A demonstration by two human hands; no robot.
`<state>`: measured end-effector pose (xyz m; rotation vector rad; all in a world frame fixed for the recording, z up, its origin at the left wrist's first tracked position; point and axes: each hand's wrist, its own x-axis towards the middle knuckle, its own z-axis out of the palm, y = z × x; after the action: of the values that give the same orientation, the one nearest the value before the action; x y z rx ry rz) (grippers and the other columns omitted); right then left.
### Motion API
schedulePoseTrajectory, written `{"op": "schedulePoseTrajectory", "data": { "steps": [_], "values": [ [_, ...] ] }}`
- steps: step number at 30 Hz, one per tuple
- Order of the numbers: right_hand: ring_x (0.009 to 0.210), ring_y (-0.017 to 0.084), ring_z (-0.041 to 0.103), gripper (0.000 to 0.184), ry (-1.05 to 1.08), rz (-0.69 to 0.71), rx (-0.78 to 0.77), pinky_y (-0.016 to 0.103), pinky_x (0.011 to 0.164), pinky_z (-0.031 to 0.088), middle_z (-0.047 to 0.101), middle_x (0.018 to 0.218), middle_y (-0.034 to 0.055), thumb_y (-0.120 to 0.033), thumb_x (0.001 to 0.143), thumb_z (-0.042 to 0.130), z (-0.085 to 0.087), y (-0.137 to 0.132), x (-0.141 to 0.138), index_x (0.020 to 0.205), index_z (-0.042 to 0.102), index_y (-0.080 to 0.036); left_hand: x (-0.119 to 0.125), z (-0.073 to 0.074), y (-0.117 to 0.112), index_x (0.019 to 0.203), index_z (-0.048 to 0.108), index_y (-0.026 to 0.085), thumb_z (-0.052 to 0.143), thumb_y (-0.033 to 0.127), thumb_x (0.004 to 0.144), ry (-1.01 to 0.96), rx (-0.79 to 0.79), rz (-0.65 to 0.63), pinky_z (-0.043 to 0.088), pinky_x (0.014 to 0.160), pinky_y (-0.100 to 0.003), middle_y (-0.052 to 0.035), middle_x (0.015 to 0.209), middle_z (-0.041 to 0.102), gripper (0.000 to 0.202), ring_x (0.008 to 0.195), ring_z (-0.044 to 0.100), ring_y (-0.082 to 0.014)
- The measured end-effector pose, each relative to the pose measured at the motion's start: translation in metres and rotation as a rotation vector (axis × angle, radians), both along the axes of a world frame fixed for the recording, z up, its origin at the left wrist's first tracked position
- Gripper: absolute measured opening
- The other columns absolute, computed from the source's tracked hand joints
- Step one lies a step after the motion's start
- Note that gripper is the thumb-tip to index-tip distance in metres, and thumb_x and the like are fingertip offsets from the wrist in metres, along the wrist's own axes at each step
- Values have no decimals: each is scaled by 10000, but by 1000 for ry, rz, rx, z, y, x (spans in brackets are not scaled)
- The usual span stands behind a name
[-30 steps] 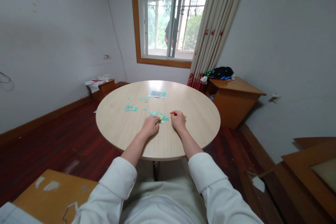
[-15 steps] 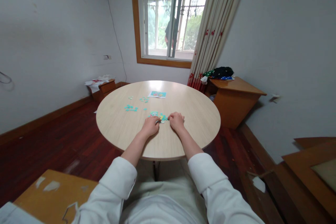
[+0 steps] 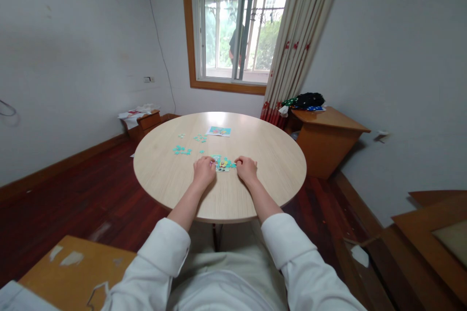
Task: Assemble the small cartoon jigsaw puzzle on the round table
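A small part-assembled jigsaw, teal with yellow in it, lies on the round pale wooden table. My left hand rests at its left edge with fingers curled, fingertips touching the pieces. My right hand sits at its right edge, also curled and touching it. Whether either hand pinches a piece is too small to see. Loose teal pieces lie scattered to the left, and more pieces lie farther back. A printed picture card lies beyond them.
A wooden cabinet with dark cloth on top stands right of the table by the curtain. A low wooden box with papers sits by the left wall. A person stands outside the window. Board panels lie at the lower left and right.
My left hand slid left off the jigsaw to its left edge, uncovering more of it. My right hand drew in leftward to the jigsaw's right edge.
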<state>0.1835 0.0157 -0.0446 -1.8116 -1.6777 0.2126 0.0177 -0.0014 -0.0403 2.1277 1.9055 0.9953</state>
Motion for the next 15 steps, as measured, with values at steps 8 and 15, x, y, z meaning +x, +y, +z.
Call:
{"op": "schedulePoseTrajectory", "data": {
  "steps": [8,15],
  "values": [
    [816,149,570,300,-26,-6,3,296,837,295,692,819,37,-158,766,407,-1,-3,0,741,700,-216,-7,4,1,898,621,229,394,173,767,-48,-138,194,304,854,-449,-76,919,689,268,994,559,-269],
    [797,152,588,299,-12,-10,-12,284,848,309,702,822,46,-168,766,414,0,-3,2,756,709,-210,-7,10,-1,875,619,234,392,168,751,-203,-202,242,313,842,-411,-61,928,699,267,954,595,-246]
  ]
}}
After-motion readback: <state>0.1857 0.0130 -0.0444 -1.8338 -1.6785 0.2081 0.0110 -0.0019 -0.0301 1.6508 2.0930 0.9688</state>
